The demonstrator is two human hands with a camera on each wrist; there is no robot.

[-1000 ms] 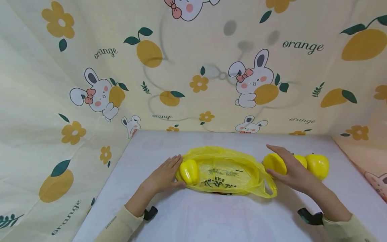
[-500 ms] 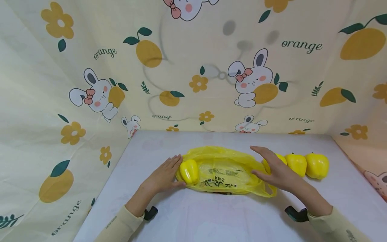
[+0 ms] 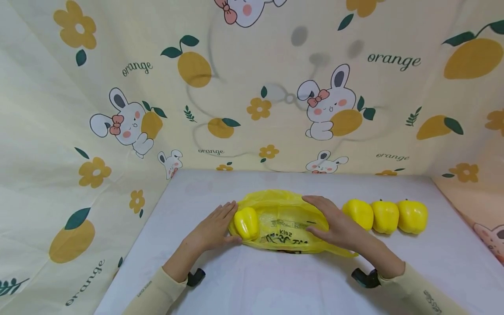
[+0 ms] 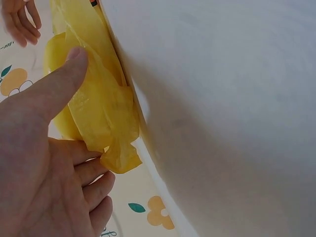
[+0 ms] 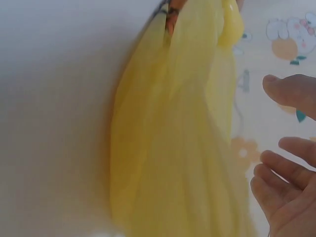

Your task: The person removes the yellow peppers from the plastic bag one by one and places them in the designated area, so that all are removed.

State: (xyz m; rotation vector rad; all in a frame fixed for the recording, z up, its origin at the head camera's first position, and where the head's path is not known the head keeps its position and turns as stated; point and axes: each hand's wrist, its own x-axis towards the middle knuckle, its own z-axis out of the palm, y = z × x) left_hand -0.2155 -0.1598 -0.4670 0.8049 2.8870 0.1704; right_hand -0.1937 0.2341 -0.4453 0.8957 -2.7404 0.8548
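A yellow plastic bag (image 3: 283, 196) with dark printing lies on its side, its mouth gaping upward. In its left end rests a yellow bell pepper (image 3: 246, 224). My left hand (image 3: 214, 229) stays against that end, fingers extended along the bag's side and thumb near the pepper; the left wrist view has the thumb overlapping the yellow plastic and the fingertips at a crumpled handle (image 4: 121, 157). Above the bag's right part is my right hand (image 3: 342, 227), thumb and fingers spread, holding nothing. The right wrist view shows the hand (image 5: 291, 192) apart from the bag.
Three more yellow bell peppers (image 3: 385, 217) stand in a row to the right of the bag, just beyond my right hand. A white table surface (image 3: 252, 284) lies under everything. Patterned cloth (image 3: 236, 100) hangs behind and at both sides.
My right hand has moved left, from beside the row of peppers to over the bag's right part, uncovering the row. My left hand and the pepper in the bag have not moved.
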